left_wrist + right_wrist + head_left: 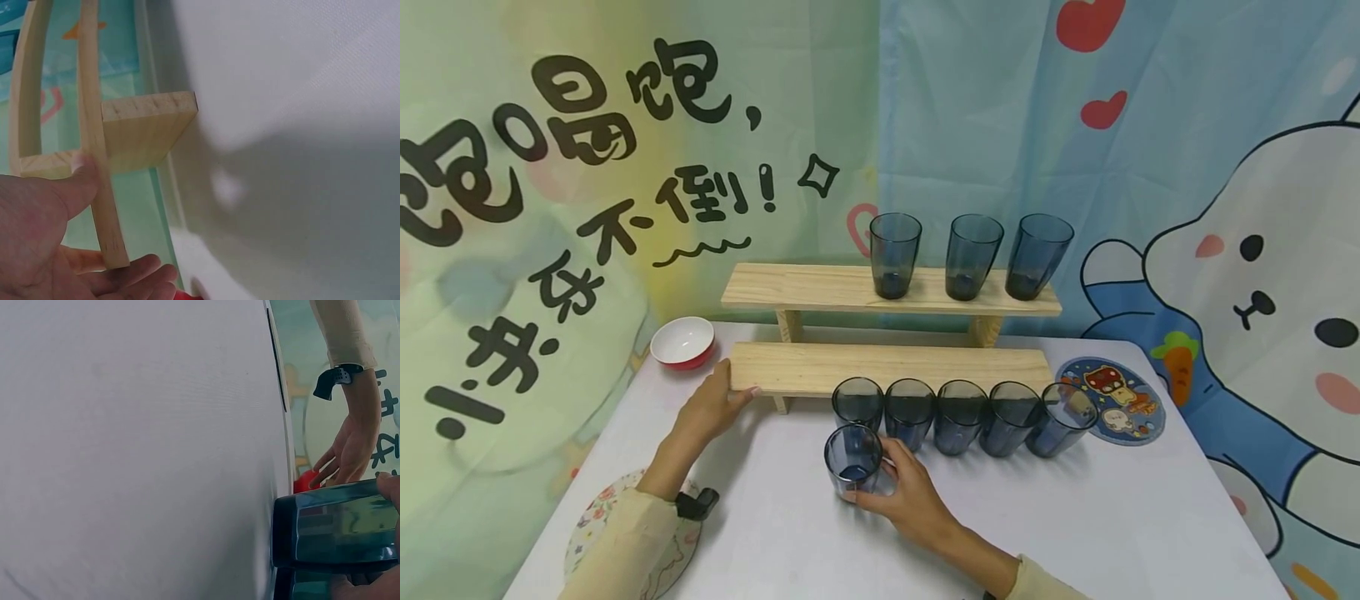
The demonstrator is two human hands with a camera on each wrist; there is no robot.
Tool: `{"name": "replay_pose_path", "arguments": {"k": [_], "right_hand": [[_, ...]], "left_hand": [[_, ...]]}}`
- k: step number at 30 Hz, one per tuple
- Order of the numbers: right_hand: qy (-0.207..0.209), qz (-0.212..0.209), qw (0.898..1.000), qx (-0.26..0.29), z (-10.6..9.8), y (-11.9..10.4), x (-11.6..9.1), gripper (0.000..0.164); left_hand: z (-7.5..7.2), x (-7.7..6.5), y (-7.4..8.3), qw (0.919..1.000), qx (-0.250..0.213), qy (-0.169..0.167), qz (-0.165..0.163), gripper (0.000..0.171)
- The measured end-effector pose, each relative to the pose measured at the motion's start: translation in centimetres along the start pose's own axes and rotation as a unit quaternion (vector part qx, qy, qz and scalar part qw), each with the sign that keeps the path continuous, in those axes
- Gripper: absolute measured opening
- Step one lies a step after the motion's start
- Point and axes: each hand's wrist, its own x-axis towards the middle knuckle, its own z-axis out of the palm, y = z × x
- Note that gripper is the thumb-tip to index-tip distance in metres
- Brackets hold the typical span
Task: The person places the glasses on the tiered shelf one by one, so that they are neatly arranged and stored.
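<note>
My right hand (pixel 917 500) holds a blue-tinted drinking glass (pixel 852 462), thumb and fingers around its side, low over the white table. In the right wrist view this glass (pixel 337 531) lies sideways across the lower right, its base close to the tabletop. Just behind it, several matching glasses (pixel 961 421) stand in a row before the lower wooden shelf (pixel 805 367). My left hand (pixel 711 408) grips the left end of that shelf. Up close in the left wrist view, the thumb presses the edge of the board (pixel 107 231) and the fingers wrap its end.
On the higher shelf (pixel 805 287) at the back, 3 more glasses (pixel 973 258) stand toward the right. A red-and-white bowl (pixel 683 343) sits at the back left. There is a round patterned mat (pixel 1131 417) at the right and a floral mat (pixel 598 517) beneath my left forearm.
</note>
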Motion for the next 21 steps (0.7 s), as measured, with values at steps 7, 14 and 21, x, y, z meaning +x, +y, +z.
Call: {"name": "replay_pose_path", "arguments": {"k": [7,14,21], "right_hand": [[-0.019,-0.016,1.000,0.012,0.1,-0.4,0.0,0.075],[-0.034,-0.016,0.999,0.032,0.1,-2.4,0.2,0.075],[-0.042,-0.027,0.998,0.032,-0.6,-6.2,0.8,0.076]], "left_hand": [[-0.1,0.0,0.0,1.0000,0.008,-0.001,0.003,0.080],[-0.3,-0.1,0.2,0.9999,0.007,-0.005,0.008,0.081],[-0.3,0.0,0.4,0.9999,0.013,-0.007,0.007,0.081]]}}
